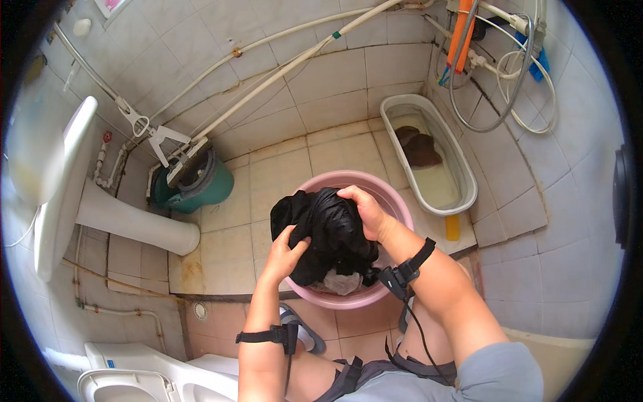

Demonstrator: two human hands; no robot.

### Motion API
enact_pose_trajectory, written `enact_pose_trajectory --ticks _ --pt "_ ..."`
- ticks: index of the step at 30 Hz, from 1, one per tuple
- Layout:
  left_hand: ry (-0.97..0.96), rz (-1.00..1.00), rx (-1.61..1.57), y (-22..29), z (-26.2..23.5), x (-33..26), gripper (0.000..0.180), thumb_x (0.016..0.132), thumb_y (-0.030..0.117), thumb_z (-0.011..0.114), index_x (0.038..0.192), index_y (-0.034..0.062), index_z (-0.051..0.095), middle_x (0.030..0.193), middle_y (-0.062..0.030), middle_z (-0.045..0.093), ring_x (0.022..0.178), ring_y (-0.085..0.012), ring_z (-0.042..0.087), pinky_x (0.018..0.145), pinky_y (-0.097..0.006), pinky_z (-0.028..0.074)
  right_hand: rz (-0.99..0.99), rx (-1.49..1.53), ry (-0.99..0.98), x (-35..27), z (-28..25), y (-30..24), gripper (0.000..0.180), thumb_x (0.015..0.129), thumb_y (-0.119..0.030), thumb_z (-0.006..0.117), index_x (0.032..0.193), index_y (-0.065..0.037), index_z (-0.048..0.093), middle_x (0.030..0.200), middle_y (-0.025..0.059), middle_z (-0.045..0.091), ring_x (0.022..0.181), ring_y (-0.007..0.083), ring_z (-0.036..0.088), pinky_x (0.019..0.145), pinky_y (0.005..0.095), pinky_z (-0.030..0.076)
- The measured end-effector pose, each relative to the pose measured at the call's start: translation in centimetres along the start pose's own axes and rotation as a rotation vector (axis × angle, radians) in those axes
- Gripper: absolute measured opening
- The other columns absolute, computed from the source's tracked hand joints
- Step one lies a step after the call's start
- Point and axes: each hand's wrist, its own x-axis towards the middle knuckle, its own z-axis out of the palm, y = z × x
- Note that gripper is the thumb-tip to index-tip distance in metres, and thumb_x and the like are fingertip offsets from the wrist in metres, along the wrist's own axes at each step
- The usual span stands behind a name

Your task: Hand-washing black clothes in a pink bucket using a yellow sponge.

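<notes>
Bunched black clothing [328, 224] fills much of a round pink basin [365, 175] on the floor in front of me and bulges over its left rim. My left hand [284, 254] grips the cloth at its near left side, thumb pressed against the fingers. On the far right side of the bundle, my right hand [365, 209] pinches a fold, its fingers bent round the cloth. A greyish-white piece of cloth [342, 283] lies in the basin below the black clothing. The exact shape of the garment is hidden in its folds.
To the right stands a long white tub [462, 181] with a dark brown item [420, 149] in shallow liquid. A green bucket [218, 184] with a mop [184, 161] is at the back left, beside the washbasin pedestal [140, 224]. A toilet [127, 375] stands at lower left.
</notes>
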Motion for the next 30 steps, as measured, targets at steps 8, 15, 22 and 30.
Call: enact_pose_trajectory --ticks 8,15,22,30 --pt "0.105 -0.109 -0.636 3.2 -2.1 -0.6 0.03 0.085 0.015 0.063 0.111 0.0014 0.056 0.098 -0.0096 0.065 0.084 -0.0195 0.065 0.07 -0.032 0.053 -0.311 -0.791 0.325 1.5 -2.6 0.5 0.036 0.085 -0.024 0.061 0.112 0.0 0.06 0.112 0.0122 0.064 0.107 0.0224 0.059 0.096 0.0324 0.044" --pt "0.271 -0.217 -0.619 1.4 -2.5 -0.7 0.026 0.084 0.021 0.067 0.105 0.0067 0.06 0.092 -0.0035 0.066 0.077 -0.0133 0.063 0.065 -0.026 0.049 -0.403 -1.319 0.369 0.4 -5.1 -1.9 0.04 0.086 -0.026 0.063 0.117 0.0 0.058 0.11 0.0166 0.065 0.104 0.0264 0.061 0.091 0.0367 0.047" --pt "0.4 -0.069 -0.855 2.4 -4.0 -1.5 0.028 0.085 0.017 0.066 0.108 0.006 0.056 0.096 -0.0043 0.064 0.079 -0.0142 0.062 0.065 -0.028 0.051 -0.152 -1.144 0.661 -8.2 -8.1 -11.9 0.038 0.088 -0.03 0.062 0.117 -0.005 0.06 0.106 0.0075 0.064 0.094 0.0152 0.059 0.073 0.0322 0.05" --pt "0.251 0.25 -0.975 10.2 -5.5 -4.7 0.047 0.09 0.012 0.055 0.135 0.0078 0.043 0.095 -0.0067 0.063 0.079 -0.0156 0.064 0.069 -0.026 0.054 -0.156 -1.56 0.184 -9.1 -5.6 -9.0 0.056 0.081 -0.032 0.069 0.125 -0.002 0.053 0.116 0.0172 0.062 0.104 0.0275 0.061 0.089 0.0366 0.05"
